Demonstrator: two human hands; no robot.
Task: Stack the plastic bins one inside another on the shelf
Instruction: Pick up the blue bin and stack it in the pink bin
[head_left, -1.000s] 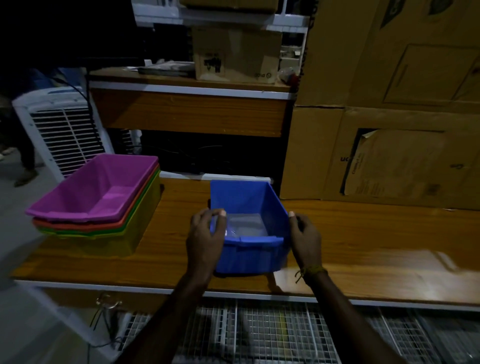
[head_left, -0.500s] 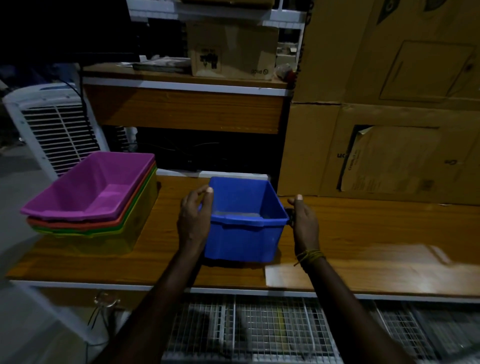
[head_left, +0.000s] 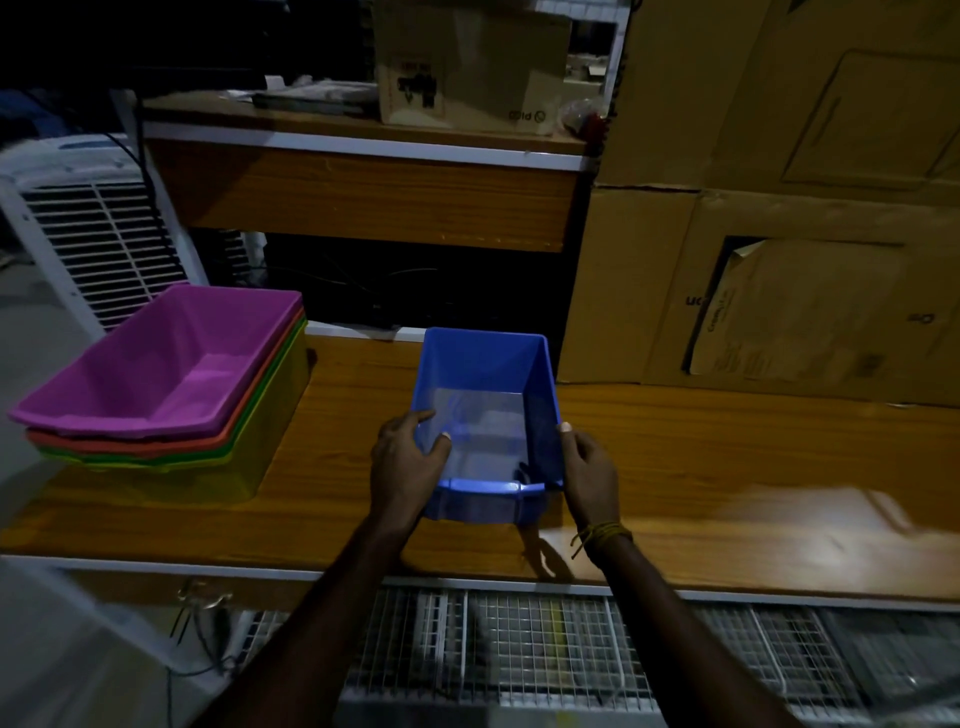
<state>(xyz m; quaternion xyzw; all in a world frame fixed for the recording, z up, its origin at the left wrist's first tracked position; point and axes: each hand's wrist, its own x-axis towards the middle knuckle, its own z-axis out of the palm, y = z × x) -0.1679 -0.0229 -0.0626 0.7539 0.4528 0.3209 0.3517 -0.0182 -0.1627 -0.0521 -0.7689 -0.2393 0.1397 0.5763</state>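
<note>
i see the blue bin (head_left: 485, 415) on the wooden shelf (head_left: 727, 467), upright, well apart from the nested stack of bins (head_left: 171, 384) at the left. my left hand (head_left: 405, 462) grips its left wall, thumb curled over the rim. my right hand (head_left: 589, 467) clasps the right wall near the front corner.

Both hands (left (head_left: 408, 457), right (head_left: 589, 470)) reach forward, fingers curled, gripping.
</note>
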